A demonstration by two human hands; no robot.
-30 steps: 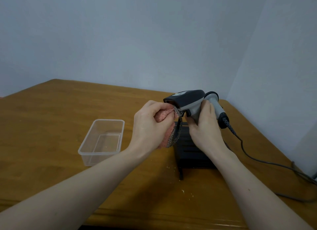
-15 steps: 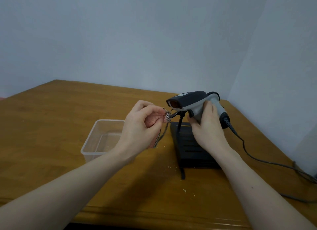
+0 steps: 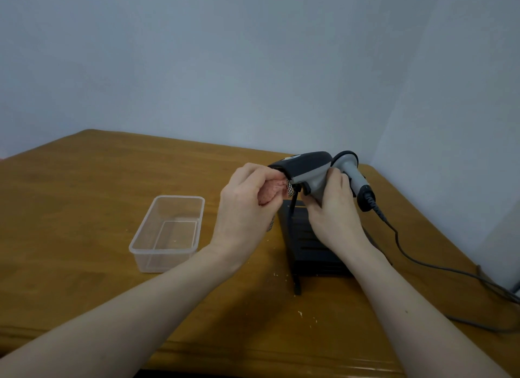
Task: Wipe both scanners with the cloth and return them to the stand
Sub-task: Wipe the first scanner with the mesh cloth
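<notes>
Pale blue-grey walls meet in a corner behind a wooden table (image 3: 84,194). Near its far right corner stands a black stand (image 3: 309,245) with a slotted base. Above it, the right hand (image 3: 334,208) curls round the grey handle of a scanner (image 3: 306,166), holding it off the table; its head is dark, almost black, with a grey underside, and points left. The left hand (image 3: 242,206) pinches a bunched pink cloth (image 3: 270,191) with a checked edge, pressing it against the scanner's front window. Just behind the right hand sits a 2nd scanner (image 3: 351,172), grey with a dark rim, and a dark cable (image 3: 408,253) trails from its handle off to the right. Left of the stand, apart from it, lies a clear plastic box (image 3: 146,242). Pale crumbs (image 3: 300,313) dot the table near the stand.
</notes>
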